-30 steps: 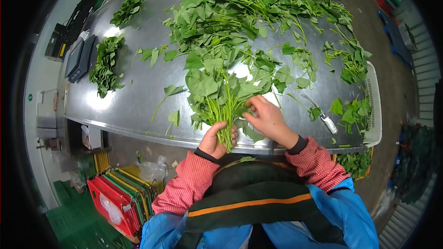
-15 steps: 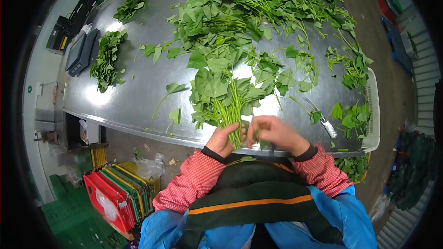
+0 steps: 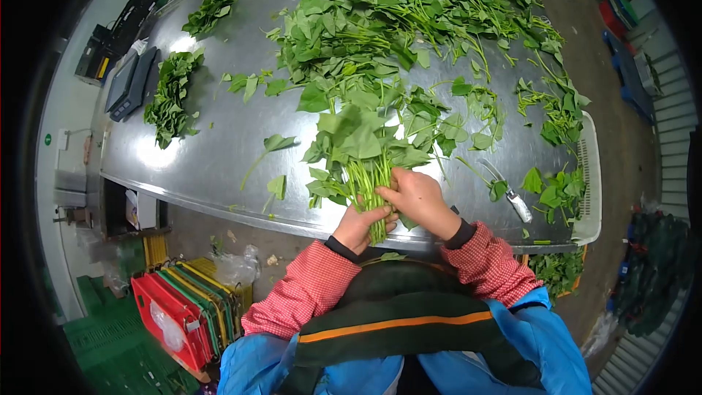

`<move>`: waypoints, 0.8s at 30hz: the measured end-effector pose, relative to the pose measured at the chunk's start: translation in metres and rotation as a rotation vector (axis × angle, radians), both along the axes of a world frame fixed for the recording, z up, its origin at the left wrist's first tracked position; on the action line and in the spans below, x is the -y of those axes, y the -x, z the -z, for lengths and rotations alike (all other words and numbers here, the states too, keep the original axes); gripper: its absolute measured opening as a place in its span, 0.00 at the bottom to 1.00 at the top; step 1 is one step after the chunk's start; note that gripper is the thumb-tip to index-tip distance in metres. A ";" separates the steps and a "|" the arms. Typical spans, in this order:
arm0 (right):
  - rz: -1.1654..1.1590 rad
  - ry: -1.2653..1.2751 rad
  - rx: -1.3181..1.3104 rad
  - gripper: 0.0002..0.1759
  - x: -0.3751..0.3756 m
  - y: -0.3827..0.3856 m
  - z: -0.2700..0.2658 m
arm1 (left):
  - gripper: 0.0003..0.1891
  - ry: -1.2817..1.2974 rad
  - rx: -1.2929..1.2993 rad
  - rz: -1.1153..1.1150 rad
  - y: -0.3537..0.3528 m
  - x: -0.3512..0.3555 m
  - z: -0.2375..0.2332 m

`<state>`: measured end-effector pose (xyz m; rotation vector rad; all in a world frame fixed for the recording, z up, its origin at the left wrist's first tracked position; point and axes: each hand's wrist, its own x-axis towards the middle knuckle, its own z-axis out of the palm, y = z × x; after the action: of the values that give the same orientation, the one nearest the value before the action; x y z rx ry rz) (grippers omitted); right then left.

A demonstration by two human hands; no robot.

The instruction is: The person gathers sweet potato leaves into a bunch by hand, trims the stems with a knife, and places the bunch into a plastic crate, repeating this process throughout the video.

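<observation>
A bunch of leafy green stems (image 3: 358, 135) stands over the table's near edge, leaves up and cut ends down. My left hand (image 3: 358, 227) is closed around the lower stems. Against the right side of the same bunch, my right hand (image 3: 420, 199) pinches stems between thumb and fingers; some fingertips are hidden. Loose leaf sprigs (image 3: 276, 185) lie left of the bunch. To the right rests a curved-blade knife (image 3: 520, 207) with a pale handle.
A large heap of greens (image 3: 409, 11) covers the far side of the metal table (image 3: 234, 121). Two smaller bunches (image 3: 172, 95) lie at left, near a scale (image 3: 131, 84). A white basket (image 3: 591, 183) borders the right edge. Folded crates (image 3: 175, 314) stand below left.
My right hand has moved up and inward from beside the stems onto the bunch. The bunch's leaves have shifted slightly to the right, while my left hand keeps its hold.
</observation>
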<state>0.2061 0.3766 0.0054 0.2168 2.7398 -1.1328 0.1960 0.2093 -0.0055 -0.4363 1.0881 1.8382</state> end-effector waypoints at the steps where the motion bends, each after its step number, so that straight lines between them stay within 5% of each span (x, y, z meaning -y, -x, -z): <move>1: -0.014 0.005 -0.014 0.18 -0.002 0.001 0.007 | 0.14 0.009 0.006 -0.007 0.001 0.002 0.001; 2: -0.032 0.008 -0.026 0.17 -0.006 0.000 0.013 | 0.14 0.016 0.016 -0.019 0.000 0.005 0.003; 5: 0.176 0.725 0.260 0.13 -0.037 -0.002 -0.006 | 0.14 -0.017 0.050 -0.090 -0.001 0.008 0.002; 8: 0.232 0.990 0.355 0.12 -0.036 -0.013 -0.013 | 0.13 -0.099 0.102 -0.152 0.000 0.003 -0.008; 12: 0.081 0.726 0.204 0.11 0.007 -0.035 -0.004 | 0.13 -0.288 0.004 -0.096 0.000 -0.001 0.001; 15: -0.034 0.092 -0.054 0.08 0.005 -0.041 -0.010 | 0.11 -0.114 0.037 -0.238 -0.004 -0.007 0.000; 21: -0.136 0.303 -0.570 0.06 0.002 -0.051 -0.072 | 0.08 -0.061 -0.013 -0.158 -0.001 -0.003 0.018; 23: 0.387 1.203 -0.355 0.06 -0.030 -0.047 -0.055 | 0.07 0.024 -0.025 -0.145 0.000 -0.008 0.008; 24: 0.442 1.011 -0.335 0.07 -0.034 -0.035 -0.044 | 0.07 0.054 -0.047 -0.141 -0.003 -0.011 0.005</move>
<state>0.2408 0.4102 0.0495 0.5189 1.9976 -2.6784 0.1987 0.2205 -0.0105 -0.5148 1.1668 1.9539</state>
